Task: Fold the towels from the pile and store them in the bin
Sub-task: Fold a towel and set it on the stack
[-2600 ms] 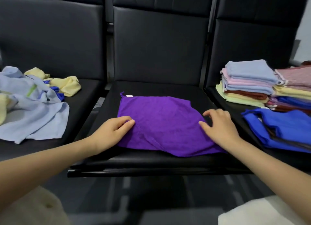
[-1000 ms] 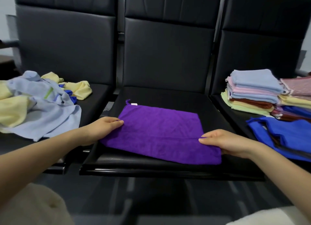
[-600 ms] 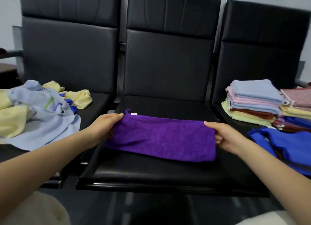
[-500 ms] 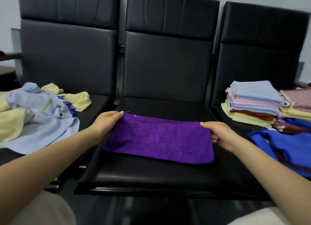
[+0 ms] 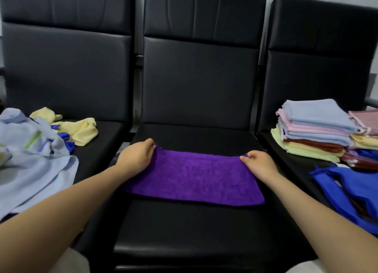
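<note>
A purple towel (image 5: 192, 176) lies folded in half as a wide strip on the middle black chair seat (image 5: 184, 227). My left hand (image 5: 136, 157) pinches its far left corner, and my right hand (image 5: 258, 162) pinches its far right corner. The pile of unfolded towels (image 5: 34, 150), light blue and pale yellow, covers the left seat. Stacks of folded towels (image 5: 313, 129) stand on the right seat. No bin shows in the view.
A crumpled blue cloth (image 5: 347, 189) lies on the right seat in front of the folded stacks. A second stack of folded towels (image 5: 366, 137) sits at the far right edge. Tall black seat backs (image 5: 200, 78) close off the far side.
Both hands took the near edge of the purple towel and carried it away from me to the far edge, which halved the towel. The view tilted upward.
</note>
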`<state>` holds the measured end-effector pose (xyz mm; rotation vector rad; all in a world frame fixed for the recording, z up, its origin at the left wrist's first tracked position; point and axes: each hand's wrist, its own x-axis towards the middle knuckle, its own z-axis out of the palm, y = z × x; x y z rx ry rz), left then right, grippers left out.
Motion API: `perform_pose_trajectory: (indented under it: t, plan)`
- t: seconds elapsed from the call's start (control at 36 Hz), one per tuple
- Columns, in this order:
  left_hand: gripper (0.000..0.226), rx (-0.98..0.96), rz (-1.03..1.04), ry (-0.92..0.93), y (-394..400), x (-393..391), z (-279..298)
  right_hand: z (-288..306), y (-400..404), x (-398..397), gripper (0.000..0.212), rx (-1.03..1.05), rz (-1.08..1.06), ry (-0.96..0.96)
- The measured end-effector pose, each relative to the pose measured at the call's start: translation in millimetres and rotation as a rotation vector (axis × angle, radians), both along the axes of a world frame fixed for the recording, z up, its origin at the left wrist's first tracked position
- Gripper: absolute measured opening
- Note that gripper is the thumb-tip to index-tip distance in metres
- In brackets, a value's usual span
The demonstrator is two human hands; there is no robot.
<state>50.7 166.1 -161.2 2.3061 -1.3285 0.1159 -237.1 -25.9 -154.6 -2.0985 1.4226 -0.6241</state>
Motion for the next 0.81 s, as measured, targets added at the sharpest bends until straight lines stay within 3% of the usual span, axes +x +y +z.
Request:
perform_pose_trajectory:
  t: [0.14, 0.33, 0.5, 0.58, 0.69, 0.81]
  plan:
    - [0.025, -0.116, 0.016, 0.024, -5.8, 9.2, -7.4, -6.6, -8.7, 6.7, 0.025, -0.062, -0.018, 0.039]
    - [0.024, -0.3, 0.026, 0.053, -28.0, 17.4, 14.5, -10.1, -10.4, 15.0, 0.019, -0.114, -0.054, -0.071]
    - [0.026, -0.052, 0.113, 0.115, -44.3, 28.5, -5.9, -12.7, -23.6, 21.2, 0.02, -0.083, -0.1, 0.042]
    - [0.027, -0.043, 0.122, 0.125, -45.2, 26.0, -10.4, -10.8, -24.5, 23.0, 0.021, -0.096, -0.122, 0.074]
    - [0.038, -0.107, 0.173, 0.159, -40.9, 21.0, -11.3, -2.8, -22.4, 23.2, 0.033, -0.004, -0.109, 0.083]
    - [0.037, -0.143, 0.079, -0.051, -30.6, 4.9, -8.3, 13.3, -9.2, 10.5, 0.057, 0.107, -0.033, 0.211]
